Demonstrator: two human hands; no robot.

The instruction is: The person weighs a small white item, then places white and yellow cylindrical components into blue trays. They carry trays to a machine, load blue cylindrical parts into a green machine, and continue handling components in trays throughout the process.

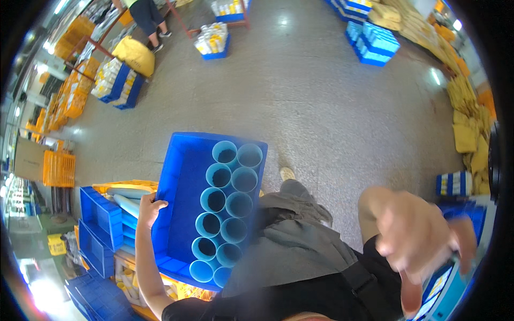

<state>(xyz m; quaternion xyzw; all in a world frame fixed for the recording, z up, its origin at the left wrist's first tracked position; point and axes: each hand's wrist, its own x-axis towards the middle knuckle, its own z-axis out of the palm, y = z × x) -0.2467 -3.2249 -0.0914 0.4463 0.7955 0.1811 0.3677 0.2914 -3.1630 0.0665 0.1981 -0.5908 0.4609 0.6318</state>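
L hand clamped on left wall of blue box, thumb over the rim, fingers mostly hidden outside. R hand well off to the box's right, up close to the camera & blurred; digits apart, exact finger pose can't tell.

Box is the landmark: lt. blue tubes, 12 of them, stand upright in its right part, 2 cols x 6, open ends up; box's left part = bare blue base. Grey apron just right of box, shoe also to its right, on grey floor.

Left of box, close by: more lt. blue tubes lying in a pile, then blue bins beyond. Orange basket farther left. Well beyond box's far end, to the left: yellow sack nr a co-worker. Far right of box: heaped yellow sacks.
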